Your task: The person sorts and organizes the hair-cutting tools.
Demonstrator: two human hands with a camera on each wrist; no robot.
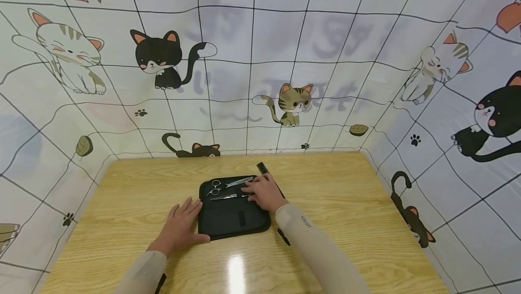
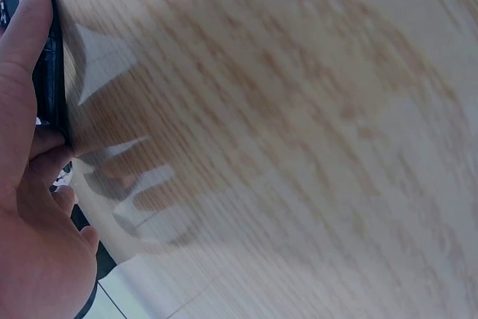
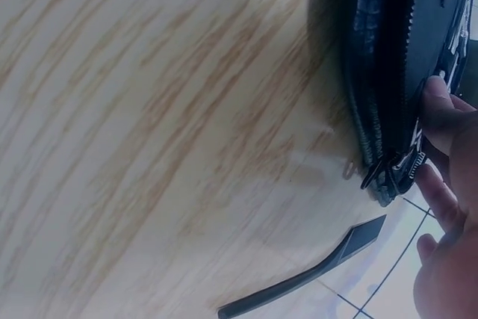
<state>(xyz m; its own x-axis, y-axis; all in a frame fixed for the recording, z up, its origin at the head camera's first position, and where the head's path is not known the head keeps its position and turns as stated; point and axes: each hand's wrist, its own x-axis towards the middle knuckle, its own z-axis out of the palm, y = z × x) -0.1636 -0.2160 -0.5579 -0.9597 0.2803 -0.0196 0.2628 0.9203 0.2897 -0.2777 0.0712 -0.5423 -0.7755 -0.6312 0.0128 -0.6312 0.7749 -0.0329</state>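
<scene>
A black zip case [image 1: 224, 221] lies spread on the wooden table, holding two pairs of silver scissors. The upper scissors [image 1: 240, 182] have their finger rings at the left. The lower scissors [image 1: 224, 197] point their blades left, their handle end under my right hand [image 1: 265, 193]. Thumb and finger of that hand pinch at this handle end, partly hidden by the hand. My left hand [image 1: 183, 224] rests against the case's left edge, fingers stretched out and thumb on the near left corner. In the left wrist view, the thumb [image 2: 30, 28] lies along the case edge.
A thin dark tool with a flat end [image 3: 306, 278] lies on the table beside the case's far right corner. The case's zipper [image 3: 412, 28] runs along its right edge. Cat-printed cloth [image 1: 228, 117] stands behind the wooden table [image 1: 325, 181] and along both sides.
</scene>
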